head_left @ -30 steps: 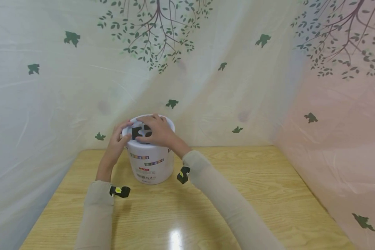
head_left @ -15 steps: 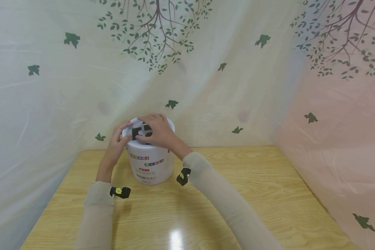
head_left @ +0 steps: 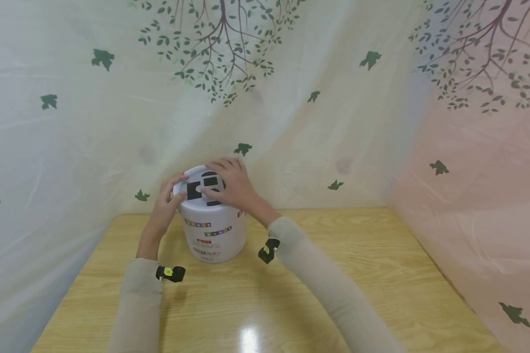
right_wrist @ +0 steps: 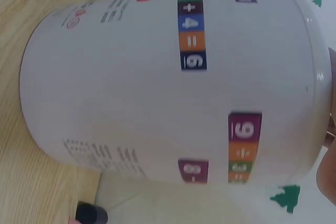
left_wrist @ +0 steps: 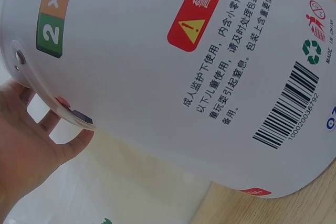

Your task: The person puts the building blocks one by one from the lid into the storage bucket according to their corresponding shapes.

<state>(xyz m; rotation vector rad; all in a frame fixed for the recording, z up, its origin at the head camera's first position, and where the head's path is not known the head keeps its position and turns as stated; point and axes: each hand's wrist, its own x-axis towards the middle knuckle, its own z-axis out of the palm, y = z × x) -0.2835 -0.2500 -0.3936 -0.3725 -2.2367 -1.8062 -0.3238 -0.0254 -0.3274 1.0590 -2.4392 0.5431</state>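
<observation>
A white bucket (head_left: 214,233) printed with coloured number strips stands upright toward the back left of the table. Its round white lid (head_left: 196,172) carries dark square and rounded shapes, partly covered by my right hand. My left hand (head_left: 164,203) holds the bucket's left rim, thumb in front and fingers farther back. Lying over the lid's right half, my right hand (head_left: 234,185) has its thumb near the middle and its fingers toward the far edge. In the left wrist view, a handle (left_wrist: 47,90) hangs beside the left hand's fingers. The right wrist view shows only part of the right hand.
The wooden table (head_left: 335,274) extends in front and to the right of the bucket. A pale curtain (head_left: 291,162) with printed trees and green birds hangs close behind. Another curtain face (head_left: 481,206) borders the table's right side. Each sleeve bears a small black camera mount.
My right hand has slid a little to the right across the lid, and more of the dark shapes show. My left hand and the bucket stay in almost the same place.
</observation>
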